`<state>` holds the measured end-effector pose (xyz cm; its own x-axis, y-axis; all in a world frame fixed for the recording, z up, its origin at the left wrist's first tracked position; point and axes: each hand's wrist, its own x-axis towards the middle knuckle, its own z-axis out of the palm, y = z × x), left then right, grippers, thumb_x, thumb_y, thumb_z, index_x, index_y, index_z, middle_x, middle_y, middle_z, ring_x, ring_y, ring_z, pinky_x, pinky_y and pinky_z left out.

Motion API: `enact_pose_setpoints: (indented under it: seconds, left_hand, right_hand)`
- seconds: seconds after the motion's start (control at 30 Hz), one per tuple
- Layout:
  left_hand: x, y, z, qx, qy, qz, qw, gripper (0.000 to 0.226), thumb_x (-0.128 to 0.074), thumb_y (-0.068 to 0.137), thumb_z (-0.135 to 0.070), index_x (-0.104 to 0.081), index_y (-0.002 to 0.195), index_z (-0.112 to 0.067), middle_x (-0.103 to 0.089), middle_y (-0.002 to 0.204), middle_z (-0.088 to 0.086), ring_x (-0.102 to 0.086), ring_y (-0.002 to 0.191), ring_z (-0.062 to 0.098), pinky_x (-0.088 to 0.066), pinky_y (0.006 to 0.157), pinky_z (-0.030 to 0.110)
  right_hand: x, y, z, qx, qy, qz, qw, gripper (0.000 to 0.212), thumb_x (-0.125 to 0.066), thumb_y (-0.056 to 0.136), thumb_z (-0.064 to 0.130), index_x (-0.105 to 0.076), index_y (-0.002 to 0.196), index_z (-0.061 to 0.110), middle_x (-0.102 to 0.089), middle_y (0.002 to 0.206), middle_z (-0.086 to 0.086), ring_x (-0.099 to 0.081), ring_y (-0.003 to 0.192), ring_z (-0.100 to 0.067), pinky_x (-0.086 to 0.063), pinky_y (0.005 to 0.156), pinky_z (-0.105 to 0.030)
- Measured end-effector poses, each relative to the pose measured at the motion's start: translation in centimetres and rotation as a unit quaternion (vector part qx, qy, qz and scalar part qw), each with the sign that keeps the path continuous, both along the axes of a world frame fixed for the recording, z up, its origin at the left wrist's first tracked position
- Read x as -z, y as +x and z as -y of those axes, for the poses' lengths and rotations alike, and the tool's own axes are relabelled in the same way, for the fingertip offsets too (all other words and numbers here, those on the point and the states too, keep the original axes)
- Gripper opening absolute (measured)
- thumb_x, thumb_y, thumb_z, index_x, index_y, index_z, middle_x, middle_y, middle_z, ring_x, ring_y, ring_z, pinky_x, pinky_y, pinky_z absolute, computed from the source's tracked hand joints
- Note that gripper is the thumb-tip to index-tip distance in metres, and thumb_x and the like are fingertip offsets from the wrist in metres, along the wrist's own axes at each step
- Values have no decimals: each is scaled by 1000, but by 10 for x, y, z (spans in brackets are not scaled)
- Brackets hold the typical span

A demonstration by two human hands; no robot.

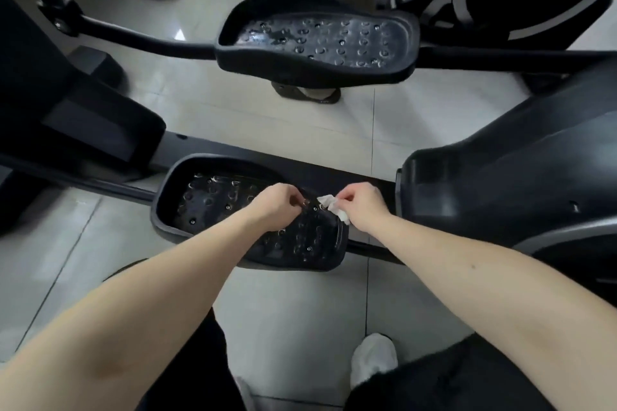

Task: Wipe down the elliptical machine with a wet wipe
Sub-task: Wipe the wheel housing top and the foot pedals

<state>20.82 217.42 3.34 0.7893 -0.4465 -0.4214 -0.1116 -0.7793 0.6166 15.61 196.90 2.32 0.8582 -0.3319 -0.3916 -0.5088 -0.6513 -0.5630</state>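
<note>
**A:** While the right hand (362, 207) pinches the wipe (332, 207) between thumb and fingertips, how far along would you say the cleaning is?

**B:** Partway, I'd guess. The wipe is bunched small and sticks out just left of that pinch, right above the end of the near pedal (207, 200) closest to that hand. The pedal's studs shine, so it may be damp, though I can't be sure.

**A:** And the left hand (278, 207)?

**B:** Just beside the wipe with a small gap between them, fingers curled over the same pedal. Whether it holds anything, I cannot tell.

**A:** What about the far pedal (320, 40), well beyond both hands?

**B:** It shows wet-looking patches towards its left end, which suggests it has had its wipe.

**A:** So what's left?

**B:** Judging from here, the big cover (507, 177) to the right of the pinch and the rails (140, 45) carrying the pedals. I can make out no moisture on either. Handles and console are out of sight.
</note>
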Motion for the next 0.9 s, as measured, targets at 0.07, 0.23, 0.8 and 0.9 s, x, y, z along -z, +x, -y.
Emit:
enact_pose_setpoints:
  seconds: [0.07, 0.23, 0.8, 0.9]
  left_hand:
    - [17, 6, 6, 14, 31, 11, 999, 22, -59, 89, -20, -73, 106, -23, -73, 105, -1, -66, 98, 20, -51, 83, 28]
    - [41, 15, 19, 61, 64, 44, 995, 22, -54, 88, -28, -70, 104, -26, -71, 98, -2, -66, 89, 23, -57, 81, 37]
    - [27, 20, -6, 7, 29, 76, 997, 17, -53, 91, -29, -66, 101, -25, -66, 90, -3, -63, 86, 24, -55, 78, 34]
    - [24, 34, -19, -22, 24, 65, 997, 15, -55, 93, -31, -67, 99, -25, -68, 88, -2, -66, 84, 24, -56, 77, 32]
  right_hand:
    - [26, -1, 2, -32, -63, 8, 997, 14, -67, 91, 22, -76, 80, 27, -67, 95, 6, -59, 101, -14, -48, 79, -30]
    - [75, -1, -6, -155, -203, 40, 966, 18, -56, 97, 18, -74, 94, 19, -61, 101, 1, -56, 99, -21, -45, 77, -32]
    - [88, -3, -37, -25, -185, 2, 982, 22, -48, 102, 11, -65, 115, 5, -56, 125, -17, -52, 115, -32, -39, 87, -33]
    - [97, 2, -44, 29, -149, 36, 988, 23, -51, 100, 13, -68, 115, 8, -56, 123, -12, -54, 113, -29, -40, 85, -30]
